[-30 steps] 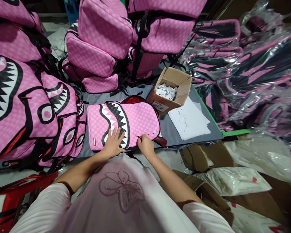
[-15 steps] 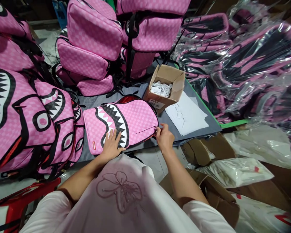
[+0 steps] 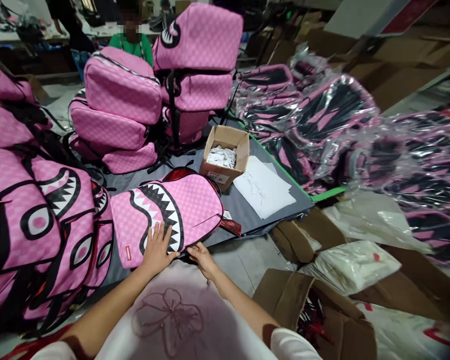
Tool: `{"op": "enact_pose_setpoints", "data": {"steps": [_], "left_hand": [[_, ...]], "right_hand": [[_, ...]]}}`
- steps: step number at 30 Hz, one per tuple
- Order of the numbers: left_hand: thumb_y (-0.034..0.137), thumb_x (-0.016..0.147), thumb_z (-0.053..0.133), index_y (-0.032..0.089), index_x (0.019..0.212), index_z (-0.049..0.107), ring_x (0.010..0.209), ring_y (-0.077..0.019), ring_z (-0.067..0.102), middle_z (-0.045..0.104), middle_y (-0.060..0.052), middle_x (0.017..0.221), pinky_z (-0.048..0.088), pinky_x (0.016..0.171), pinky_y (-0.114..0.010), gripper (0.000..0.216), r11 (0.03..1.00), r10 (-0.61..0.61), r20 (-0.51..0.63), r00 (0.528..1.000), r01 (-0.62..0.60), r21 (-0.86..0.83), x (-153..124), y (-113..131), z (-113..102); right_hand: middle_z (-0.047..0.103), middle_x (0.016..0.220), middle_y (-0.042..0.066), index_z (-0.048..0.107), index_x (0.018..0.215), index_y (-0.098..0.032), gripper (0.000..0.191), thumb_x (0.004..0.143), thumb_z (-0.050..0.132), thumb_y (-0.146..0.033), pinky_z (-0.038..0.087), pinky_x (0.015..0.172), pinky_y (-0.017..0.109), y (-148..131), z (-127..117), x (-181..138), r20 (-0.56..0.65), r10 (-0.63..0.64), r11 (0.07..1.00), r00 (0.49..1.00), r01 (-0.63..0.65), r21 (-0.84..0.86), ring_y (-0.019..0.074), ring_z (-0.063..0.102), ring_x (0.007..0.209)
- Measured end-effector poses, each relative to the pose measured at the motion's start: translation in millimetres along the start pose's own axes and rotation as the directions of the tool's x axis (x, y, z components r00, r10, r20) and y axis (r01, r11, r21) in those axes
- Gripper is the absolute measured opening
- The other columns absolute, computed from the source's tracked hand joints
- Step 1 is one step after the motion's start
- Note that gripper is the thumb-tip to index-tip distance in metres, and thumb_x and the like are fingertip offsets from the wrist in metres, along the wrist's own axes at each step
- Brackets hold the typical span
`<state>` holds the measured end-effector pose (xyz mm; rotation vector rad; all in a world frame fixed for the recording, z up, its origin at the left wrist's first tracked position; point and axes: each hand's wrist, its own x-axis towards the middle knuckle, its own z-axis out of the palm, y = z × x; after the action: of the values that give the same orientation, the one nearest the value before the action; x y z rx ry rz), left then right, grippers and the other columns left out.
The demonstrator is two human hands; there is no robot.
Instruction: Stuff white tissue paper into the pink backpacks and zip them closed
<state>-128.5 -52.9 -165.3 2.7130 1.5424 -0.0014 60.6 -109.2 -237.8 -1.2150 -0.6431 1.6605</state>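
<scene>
A pink checkered backpack (image 3: 187,207) with a shark-mouth print lies flat on the grey table (image 3: 247,212) in front of me. My left hand (image 3: 156,247) rests open on it, fingers spread over the teeth print. My right hand (image 3: 201,256) is at the backpack's near edge, fingers curled against the lower seam; whether it pinches anything is hidden. A red tag or strap end (image 3: 232,226) sticks out at the backpack's right corner.
A small cardboard box (image 3: 225,156) of white paper slips and loose white sheets (image 3: 262,187) lie behind the backpack. Stacked pink backpacks (image 3: 120,110) stand at the back and left. Plastic-wrapped backpacks (image 3: 322,120) pile on the right. Open cartons (image 3: 307,305) sit on the floor. A person in green (image 3: 133,42) is beyond.
My right hand has come back from the backpack's right corner to its near edge, next to my left hand. The view has tilted up. My left hand has stayed put.
</scene>
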Motion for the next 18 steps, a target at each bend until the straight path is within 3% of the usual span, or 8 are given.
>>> {"op": "enact_pose_setpoints", "data": {"steps": [4, 9, 11, 14, 16, 18], "left_hand": [[0.066, 0.082, 0.058, 0.015, 0.153, 0.034, 0.149, -0.0418, 0.016, 0.019, -0.023, 0.161, 0.018, 0.118, -0.06, 0.091, 1.0, 0.023, -0.03, 0.999, -0.023, 0.002, -3, -3, 6], [0.06, 0.079, 0.065, 0.022, 0.153, 0.032, 0.149, -0.0388, 0.019, 0.021, -0.017, 0.162, 0.022, 0.118, -0.057, 0.089, 0.999, 0.038, -0.139, 0.99, -0.034, 0.029, -9, -6, 27], [0.057, 0.078, 0.066, 0.022, 0.153, 0.033, 0.149, -0.0382, 0.02, 0.021, -0.016, 0.162, 0.023, 0.118, -0.056, 0.089, 0.999, 0.031, -0.177, 0.984, -0.025, 0.035, -8, -10, 39], [0.047, 0.078, 0.067, 0.025, 0.152, 0.035, 0.148, -0.0366, 0.023, 0.022, -0.013, 0.161, 0.025, 0.118, -0.057, 0.084, 0.999, 0.029, -0.172, 0.985, -0.023, 0.039, -5, -12, 52], [0.039, 0.077, 0.067, 0.028, 0.151, 0.036, 0.148, -0.0356, 0.025, 0.024, -0.01, 0.161, 0.028, 0.118, -0.057, 0.081, 0.999, 0.032, -0.154, 0.988, -0.027, 0.036, -2, -11, 56], [0.033, 0.077, 0.066, 0.031, 0.151, 0.036, 0.147, -0.0348, 0.026, 0.024, -0.008, 0.16, 0.03, 0.117, -0.056, 0.079, 0.999, 0.034, -0.156, 0.987, -0.03, 0.028, 0, -13, 55]], "right_hand": [[0.071, 0.087, 0.005, 0.068, 0.085, -0.018, 0.041, 0.061, 0.076, -0.049, 0.048, 0.083, 0.035, 0, 5, 14, 0.089, -0.098, 0.994, 0.991, 0.101, -0.04, 0.0225, 0.064, 0.082], [0.062, 0.062, 0.0, 0.064, 0.065, -0.02, 0.026, 0.07, 0.067, -0.045, 0.043, 0.064, 0.03, 1, -6, 11, 0.034, -0.283, 0.929, 0.958, 0.283, -0.237, 0.0203, 0.056, 0.064], [0.061, 0.058, 0.0, 0.065, 0.065, -0.022, 0.027, 0.078, 0.061, -0.045, 0.041, 0.061, 0.029, 4, -21, 9, 0.021, -0.381, 0.825, 0.924, 0.35, -0.444, 0.0204, 0.057, 0.062], [0.065, 0.063, 0.004, 0.068, 0.071, -0.023, 0.035, 0.09, 0.045, -0.043, 0.039, 0.062, 0.03, -7, -65, 13, -0.024, -0.566, 0.529, 0.824, 0.341, -0.777, 0.0216, 0.061, 0.063], [0.068, 0.067, 0.009, 0.069, 0.073, -0.022, 0.043, 0.094, 0.035, -0.038, 0.037, 0.059, 0.03, -36, -99, 22, -0.109, -0.677, 0.393, 0.728, 0.232, -0.89, 0.0226, 0.062, 0.062], [0.07, 0.068, 0.01, 0.069, 0.073, -0.022, 0.046, 0.095, 0.033, -0.04, 0.033, 0.054, 0.03, -82, -125, 35, -0.183, -0.733, 0.319, 0.655, 0.094, -0.943, 0.023, 0.062, 0.057]]}}
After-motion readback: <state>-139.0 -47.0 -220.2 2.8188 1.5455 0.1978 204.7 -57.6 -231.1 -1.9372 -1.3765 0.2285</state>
